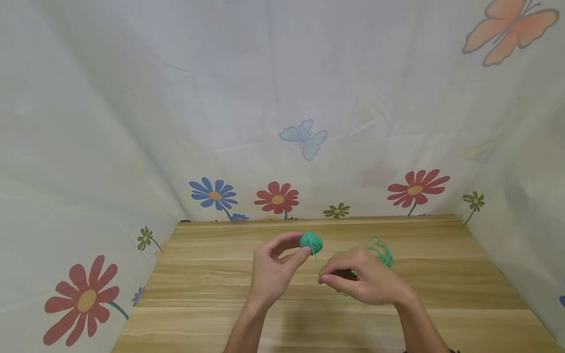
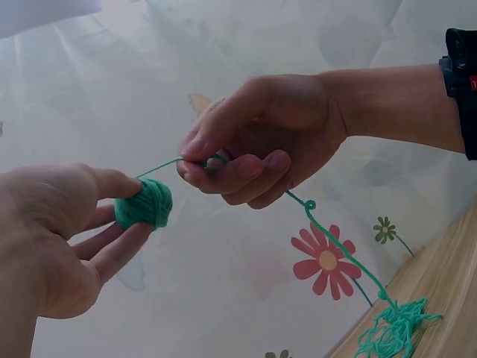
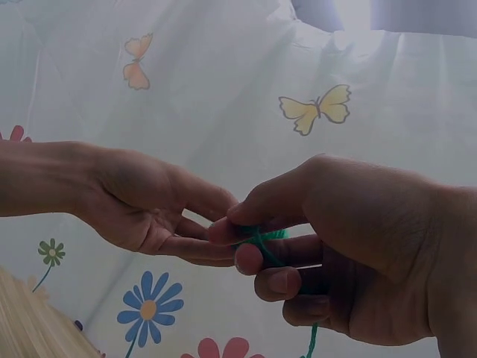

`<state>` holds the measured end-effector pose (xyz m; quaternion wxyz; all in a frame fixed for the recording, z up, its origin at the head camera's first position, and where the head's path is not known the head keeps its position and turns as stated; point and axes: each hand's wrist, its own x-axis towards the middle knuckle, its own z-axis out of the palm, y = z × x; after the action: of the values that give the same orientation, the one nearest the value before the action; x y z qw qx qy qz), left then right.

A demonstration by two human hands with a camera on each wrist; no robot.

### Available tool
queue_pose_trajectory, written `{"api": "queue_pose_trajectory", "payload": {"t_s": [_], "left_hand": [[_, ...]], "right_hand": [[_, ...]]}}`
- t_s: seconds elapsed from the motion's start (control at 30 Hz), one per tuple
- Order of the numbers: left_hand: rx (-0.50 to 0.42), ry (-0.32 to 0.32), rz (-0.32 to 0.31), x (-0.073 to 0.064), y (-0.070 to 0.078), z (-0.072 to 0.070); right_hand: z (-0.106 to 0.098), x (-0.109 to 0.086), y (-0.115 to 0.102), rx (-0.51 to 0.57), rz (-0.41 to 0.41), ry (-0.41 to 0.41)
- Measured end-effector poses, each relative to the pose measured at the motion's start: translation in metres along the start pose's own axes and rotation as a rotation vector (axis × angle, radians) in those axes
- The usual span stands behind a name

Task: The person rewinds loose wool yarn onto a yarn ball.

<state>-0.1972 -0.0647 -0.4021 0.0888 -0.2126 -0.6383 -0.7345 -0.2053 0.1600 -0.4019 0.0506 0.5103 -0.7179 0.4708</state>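
A small ball of green yarn (image 2: 145,205) is pinched between the thumb and fingers of my left hand (image 1: 275,267), held up over the table. My right hand (image 1: 366,277) pinches the strand of yarn (image 2: 160,168) between thumb and forefinger, just right of the ball. In the left wrist view that strand runs taut from the ball to the right fingertips, then passes through the hand and slopes down to a loose tangle of yarn (image 2: 395,328) on the table. In the right wrist view the ball lies mostly hidden behind the right fingers.
The wood-grain table (image 1: 212,284) spreads beneath both hands. Behind it hangs a pale curtain (image 1: 247,108) printed with flowers and butterflies, which also closes in the left and right sides. A dark band with a camera (image 2: 462,82) sits on the right wrist.
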Motion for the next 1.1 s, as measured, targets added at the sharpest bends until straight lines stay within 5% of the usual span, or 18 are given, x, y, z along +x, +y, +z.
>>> {"api": "queue_pose_trajectory", "payload": {"t_s": [0.23, 0.67, 0.93, 1.1], "left_hand": [[-0.087, -0.108, 0.052, 0.002, -0.020, -0.008], [-0.159, -0.405, 0.077, -0.004, -0.016, -0.007], [-0.028, -0.408, 0.084, -0.005, -0.019, -0.005], [0.057, -0.374, 0.050, -0.003, -0.020, -0.004]], "right_hand": [[0.000, -0.002, 0.005, -0.024, 0.131, -0.060], [-0.006, -0.004, 0.003, 0.027, 0.332, 0.118], [-0.007, -0.004, -0.001, 0.058, 0.327, 0.263], [-0.008, -0.003, -0.002, 0.091, 0.234, 0.339]]}}
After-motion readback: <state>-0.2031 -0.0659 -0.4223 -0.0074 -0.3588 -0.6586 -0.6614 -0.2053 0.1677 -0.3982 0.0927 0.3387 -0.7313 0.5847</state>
